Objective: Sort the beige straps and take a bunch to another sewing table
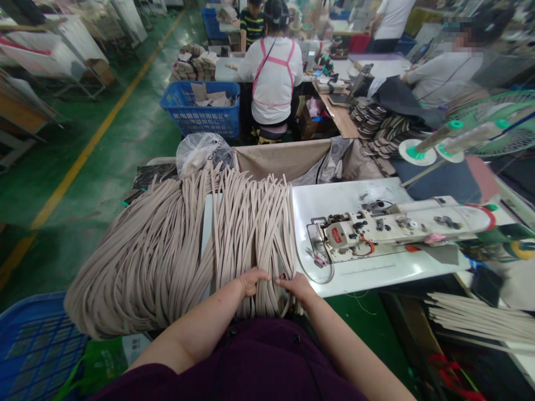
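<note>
Long beige fabric strips lie in a thick layer across the left part of the white sewing table, their near ends hanging over the edge by my body. My left hand is closed around some of these strips, thumb pointing right. Just beside it, my right hand grips strips at the right side of the same layer, its thumb and fingertips turned towards the left hand. Most fingers of both hands are hidden under the strips. A larger heap of the same strips droops off the table to the left.
To the right stands a sewing machine, with small scissors near its head. Thread cones and a fan are beyond it. A blue basket sits ahead, near a seated person. More strips lie at right.
</note>
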`<state>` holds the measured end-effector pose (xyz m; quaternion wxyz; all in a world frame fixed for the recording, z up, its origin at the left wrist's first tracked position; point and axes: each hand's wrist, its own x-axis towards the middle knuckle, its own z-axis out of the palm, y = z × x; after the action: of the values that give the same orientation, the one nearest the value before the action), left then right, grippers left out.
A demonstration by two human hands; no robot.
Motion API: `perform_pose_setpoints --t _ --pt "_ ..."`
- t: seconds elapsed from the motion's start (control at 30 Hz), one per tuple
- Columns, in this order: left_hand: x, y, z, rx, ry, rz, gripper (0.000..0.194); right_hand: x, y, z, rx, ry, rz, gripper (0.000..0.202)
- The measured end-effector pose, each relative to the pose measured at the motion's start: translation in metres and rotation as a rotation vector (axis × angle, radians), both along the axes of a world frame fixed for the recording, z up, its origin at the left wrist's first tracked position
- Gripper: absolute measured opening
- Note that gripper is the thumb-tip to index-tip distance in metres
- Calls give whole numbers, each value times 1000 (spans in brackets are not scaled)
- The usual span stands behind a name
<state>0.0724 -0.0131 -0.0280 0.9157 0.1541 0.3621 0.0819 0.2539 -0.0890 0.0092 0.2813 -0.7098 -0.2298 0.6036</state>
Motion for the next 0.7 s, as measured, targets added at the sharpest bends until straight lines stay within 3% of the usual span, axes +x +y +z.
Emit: perform_pose_setpoints --t 0.13,0.37,0.7 --pt "-1 0 -5 -5 6 -5 45 -7 0 -4 -44 -59 25 29" --pt "-5 0 -13 -11 3 -2 46 0 -1 -4 -88 -91 65 20" --pt "-4 -1 -8 -17 -21 -7 51 1 -1 -5 -65 23 88 17"
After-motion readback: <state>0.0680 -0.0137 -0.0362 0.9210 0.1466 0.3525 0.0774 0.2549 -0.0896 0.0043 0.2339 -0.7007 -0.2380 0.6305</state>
